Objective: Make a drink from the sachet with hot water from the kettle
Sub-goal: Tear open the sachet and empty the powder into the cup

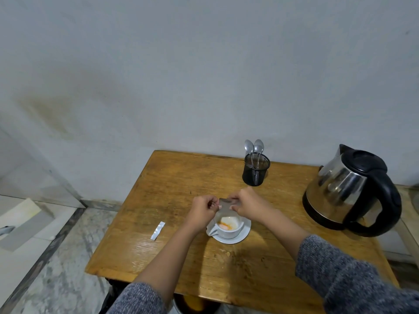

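Pinching the sachet (223, 206) from both ends, the left hand (202, 211) and right hand (247, 205) hold it right above the white cup (229, 227), fingers clamped on the packet's edges so it's stretched between them. The cup sits on a white saucer (243, 234) and has pale and orange-ish powder in the bottom. A small torn-off silver strip (157, 230) lies on the wooden table (172, 182), off to the left of the saucer. Further back there's a black mesh holder (255, 171) with two spoons (254, 147) standing in it, and the steel kettle (349, 191) with its black handle is well apart on the right.
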Tool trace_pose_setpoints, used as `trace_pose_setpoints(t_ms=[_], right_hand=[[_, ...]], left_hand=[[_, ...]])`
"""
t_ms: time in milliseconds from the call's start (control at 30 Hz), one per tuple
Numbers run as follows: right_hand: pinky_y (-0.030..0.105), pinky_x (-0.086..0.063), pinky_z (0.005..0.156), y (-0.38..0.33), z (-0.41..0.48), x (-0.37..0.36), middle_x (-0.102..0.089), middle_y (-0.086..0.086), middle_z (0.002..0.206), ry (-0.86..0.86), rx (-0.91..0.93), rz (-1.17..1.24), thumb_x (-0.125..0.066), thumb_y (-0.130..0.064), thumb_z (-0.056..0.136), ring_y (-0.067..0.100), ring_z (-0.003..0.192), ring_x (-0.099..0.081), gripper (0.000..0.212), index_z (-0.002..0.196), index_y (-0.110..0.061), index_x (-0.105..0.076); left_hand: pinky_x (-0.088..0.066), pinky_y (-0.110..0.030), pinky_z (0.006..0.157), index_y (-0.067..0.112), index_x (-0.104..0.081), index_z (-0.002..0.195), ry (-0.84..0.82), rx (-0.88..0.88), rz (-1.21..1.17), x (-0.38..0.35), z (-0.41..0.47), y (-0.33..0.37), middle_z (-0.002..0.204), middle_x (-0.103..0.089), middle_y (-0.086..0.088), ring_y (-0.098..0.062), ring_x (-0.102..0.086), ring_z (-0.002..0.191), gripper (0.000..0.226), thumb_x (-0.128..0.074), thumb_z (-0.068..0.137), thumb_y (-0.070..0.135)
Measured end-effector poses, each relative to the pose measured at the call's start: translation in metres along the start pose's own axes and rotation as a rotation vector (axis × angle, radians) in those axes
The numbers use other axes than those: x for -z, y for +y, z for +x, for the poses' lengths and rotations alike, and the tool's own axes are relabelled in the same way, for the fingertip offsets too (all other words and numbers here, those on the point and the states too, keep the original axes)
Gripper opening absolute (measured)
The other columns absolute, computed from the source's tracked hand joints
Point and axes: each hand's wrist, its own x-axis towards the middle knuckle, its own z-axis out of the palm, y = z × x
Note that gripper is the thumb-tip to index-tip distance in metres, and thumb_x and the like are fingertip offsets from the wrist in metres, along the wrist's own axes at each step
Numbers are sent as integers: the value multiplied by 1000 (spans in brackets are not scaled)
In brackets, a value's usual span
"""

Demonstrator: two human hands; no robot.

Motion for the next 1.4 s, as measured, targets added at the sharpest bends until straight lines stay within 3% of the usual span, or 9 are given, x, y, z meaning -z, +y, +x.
trace_pose_setpoints(t_ms=[267,400,467,567,733,867,1033,1200,1400], right_hand=[[34,-47,62,4,-3,2,-67,6,78,10,27,-33,-61,-19,89,19,68,-57,16,88,-8,-72],[28,-35,53,1,0,10,-48,-7,56,-1,20,-37,-59,-26,90,14,57,-47,24,66,-26,-64],[25,-31,50,-2,1,11,-46,-9,56,-4,19,-27,-58,-29,90,9,53,-42,28,62,-30,-57],[25,-30,49,0,2,12,-49,-7,57,-29,14,-3,-54,-27,93,10,54,-43,25,74,-19,-69],[29,-29,53,-2,21,23,-40,-3,53,-127,-29,34,-53,-19,92,12,51,-36,44,49,-22,-44],[21,-29,47,-3,28,23,-41,-9,50,-229,-69,-22,-60,-15,86,5,46,-37,38,51,-22,-48],[27,-27,49,1,31,18,-41,0,54,-312,-146,-23,-65,-16,82,14,52,-37,33,53,-14,-50],[29,-36,54,0,29,15,-68,20,79,-263,-223,-94,-72,-20,79,20,64,-51,24,80,3,-70],[27,-27,47,-7,27,13,-39,-1,53,-194,-237,-169,-72,-26,78,14,49,-37,40,51,-16,-44]], left_hand=[[-36,-10,52,12,-57,71,0,5,-4,1,4,4,67,-54,-3,-9,-44,61,14,-63,83,8],[-36,-8,51,13,-58,71,-18,-2,12,2,17,2,70,-56,-4,-8,-45,60,13,-63,83,9],[-36,-6,50,14,-56,69,-21,-6,9,4,19,1,68,-55,-3,-7,-44,59,16,-62,83,8],[-36,-6,51,14,-54,68,-37,-1,-8,3,18,2,66,-52,-1,-8,-44,60,19,-61,84,7],[-38,-6,53,13,-57,70,-109,-30,9,12,38,-2,71,-57,-7,-9,-47,62,17,-57,83,2],[-36,-7,51,15,-56,68,-199,-50,40,14,44,-11,70,-57,-6,-6,-45,60,21,-54,80,-2],[-36,-11,55,18,-61,72,-355,-40,-16,9,45,-22,66,-54,-1,-6,-46,61,20,-60,79,-1],[-34,-8,52,13,-61,72,-384,-58,-6,4,42,-20,57,-48,9,7,-44,46,21,-56,78,-7],[-32,-8,50,12,-62,72,-400,-35,-2,1,41,-12,58,-47,6,1,-40,50,22,-53,79,-7]])
